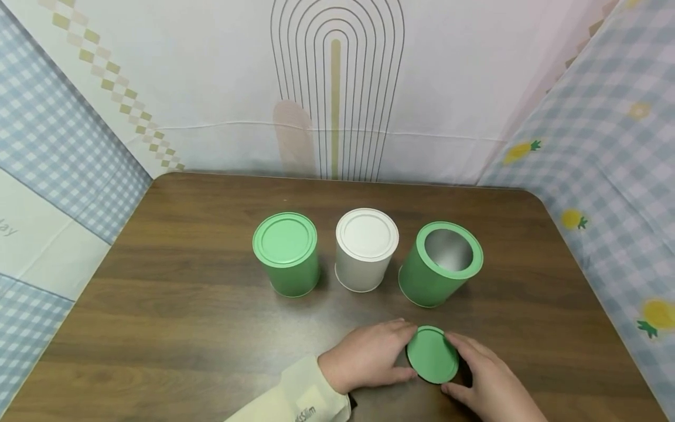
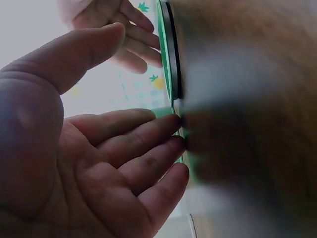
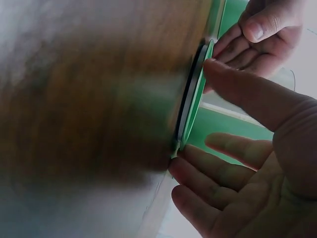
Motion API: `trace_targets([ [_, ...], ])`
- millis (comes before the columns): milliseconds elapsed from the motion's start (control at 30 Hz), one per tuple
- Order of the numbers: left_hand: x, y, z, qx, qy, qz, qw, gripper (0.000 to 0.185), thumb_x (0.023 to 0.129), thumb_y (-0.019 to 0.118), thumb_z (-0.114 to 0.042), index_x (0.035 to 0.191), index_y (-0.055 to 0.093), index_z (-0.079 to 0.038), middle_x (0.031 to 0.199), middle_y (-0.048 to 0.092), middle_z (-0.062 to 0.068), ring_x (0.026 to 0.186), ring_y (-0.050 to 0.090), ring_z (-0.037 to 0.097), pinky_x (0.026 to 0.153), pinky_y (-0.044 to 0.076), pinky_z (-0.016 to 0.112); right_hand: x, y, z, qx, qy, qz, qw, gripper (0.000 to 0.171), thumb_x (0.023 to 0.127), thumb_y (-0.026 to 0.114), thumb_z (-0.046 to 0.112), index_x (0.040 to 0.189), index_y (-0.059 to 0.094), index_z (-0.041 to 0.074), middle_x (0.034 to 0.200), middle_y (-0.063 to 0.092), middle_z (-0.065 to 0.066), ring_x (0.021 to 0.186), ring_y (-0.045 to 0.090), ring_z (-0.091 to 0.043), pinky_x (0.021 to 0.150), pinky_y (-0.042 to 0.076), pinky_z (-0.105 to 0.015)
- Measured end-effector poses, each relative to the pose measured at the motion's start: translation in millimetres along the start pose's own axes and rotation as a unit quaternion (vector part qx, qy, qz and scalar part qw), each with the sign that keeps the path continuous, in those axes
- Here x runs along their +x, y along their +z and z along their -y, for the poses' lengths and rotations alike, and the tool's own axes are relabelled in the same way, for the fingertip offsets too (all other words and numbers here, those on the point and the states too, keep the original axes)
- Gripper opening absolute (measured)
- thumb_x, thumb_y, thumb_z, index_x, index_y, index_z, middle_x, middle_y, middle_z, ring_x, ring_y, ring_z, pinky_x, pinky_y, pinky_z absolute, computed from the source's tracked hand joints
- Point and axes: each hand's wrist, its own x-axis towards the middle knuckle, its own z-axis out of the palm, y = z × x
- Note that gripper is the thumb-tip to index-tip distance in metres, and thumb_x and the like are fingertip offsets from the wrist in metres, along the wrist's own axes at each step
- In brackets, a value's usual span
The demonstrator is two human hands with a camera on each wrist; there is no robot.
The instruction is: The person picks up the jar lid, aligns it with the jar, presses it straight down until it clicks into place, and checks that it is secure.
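Nearest to me, close to the front edge of the dark wooden table (image 1: 158, 305), lies the round green metal lid (image 1: 432, 354), flat on the wood and right of the middle. Both of my hands are on it. My left hand (image 1: 369, 354), in a cream sleeve (image 1: 295, 398), reaches in from the left, its fingers (image 2: 148, 134) nearly straight and close together, the tips meeting the lid's rim; the thumb is spread apart from them. My right hand (image 1: 487, 375) comes from the right, thumb tip (image 3: 218, 69) resting on the lid's edge and the other fingers loosely extended beside it. Neither hand curls round the lid; the tips only touch its rim.

Behind the lid, toward the table's middle, three cylindrical tins stand in a row: a green tin with its lid on (image 1: 286, 253) at the left, a white lidded tin (image 1: 365, 249) in the centre, and an open green tin (image 1: 440, 264) at the right, just beyond the lid.
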Motion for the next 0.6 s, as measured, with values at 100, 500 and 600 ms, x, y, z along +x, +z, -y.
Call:
trace_targets([
  [100, 1.3, 1.3, 0.3, -0.004, 0.007, -0.004, 1.0, 0.048, 0.083, 0.079, -0.041, 0.124, 0.063, -0.02, 0.112, 0.062, -0.011, 0.1, 0.059, 0.0, 0.076, 0.053, 0.018, 1.3, -0.1, -0.5, -0.011, -0.01, 0.008, 1.0, 0.082, 0.062, 0.096, 0.019, 0.134, 0.061, 0.002, 0.131, 0.063, -0.011, 0.117, 0.061, -0.034, 0.091, 0.054, -0.051],
  [500, 2.4, 1.3, -1.4, 0.004, 0.018, -0.004, 0.9998, 0.046, 0.083, 0.08, -0.039, 0.121, 0.063, -0.019, 0.108, 0.062, -0.011, 0.099, 0.059, 0.001, 0.076, 0.051, 0.016, 3.0, -1.6, 4.7, -0.033, -0.018, 0.003, 0.999, 0.08, 0.063, 0.095, 0.016, 0.135, 0.061, 0.007, 0.128, 0.064, -0.006, 0.115, 0.061, -0.029, 0.088, 0.055, -0.048],
  [600, 2.2, 1.2, -0.7, 0.003, 0.02, -0.004, 0.9998, 0.046, 0.083, 0.08, -0.039, 0.121, 0.063, -0.019, 0.107, 0.061, -0.011, 0.097, 0.058, 0.0, 0.075, 0.05, 0.015, 3.6, -1.3, 5.2, -0.043, -0.034, -0.004, 0.998, 0.08, 0.063, 0.095, 0.017, 0.135, 0.061, 0.008, 0.128, 0.064, -0.005, 0.114, 0.062, -0.027, 0.087, 0.056, -0.046],
])
